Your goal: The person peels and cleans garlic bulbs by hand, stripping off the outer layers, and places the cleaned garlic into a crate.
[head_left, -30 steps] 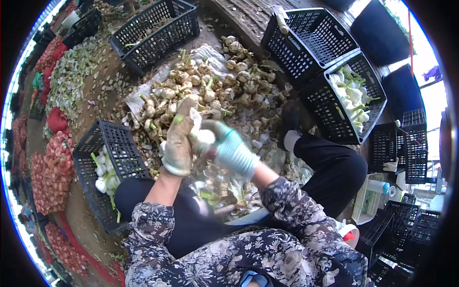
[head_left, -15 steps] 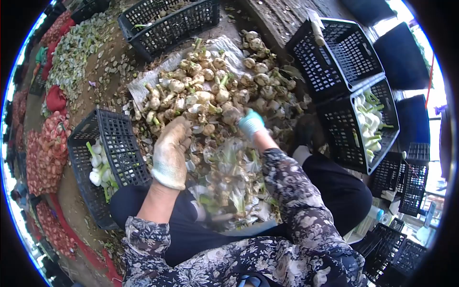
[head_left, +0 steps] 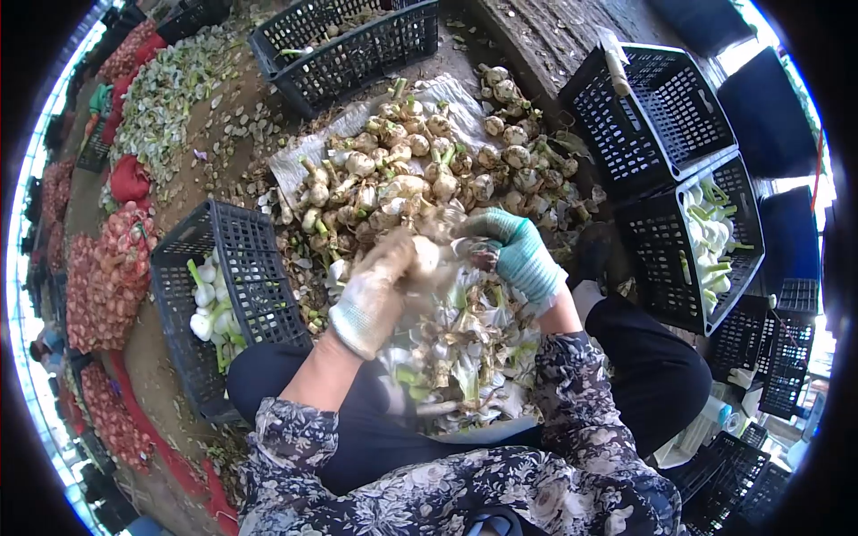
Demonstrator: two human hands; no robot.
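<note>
Dirt floor (head_left: 231,165) under it all, flecked w/ peel; pale sheet (head_left: 288,170) just beyond the hands carries the pile (head_left: 420,143) of dirty garlic. Scraps (head_left: 469,353) heaped btwn the hands and the lap. One crate (head_left: 246,259) L of the left hand w/ white stalked garlic (head_left: 213,299) in it; another, the far crate (head_left: 357,71), well beyond; two more R of the right hand, the near crate (head_left: 652,250) loaded too. Net sacks (head_left: 112,277) way off L.

And the bulb (head_left: 424,256): btwn the hands, at the left hand's (head_left: 375,290) fingertips, that hand pinching it. Right hand (head_left: 523,259) curled close on its R, smth dark at the fingertips; too blurry to say what, or whether it's gripped. Bulb shows a round, pale side up; can't tell which way the stalk end points, nor the long axis, thx to motion blur.

Vs half a sec ago: right hand was out at the pile's near edge, left hand apart w/ fingers loosely bent. Now right's back beside left, bulb btwn 'em!
</note>
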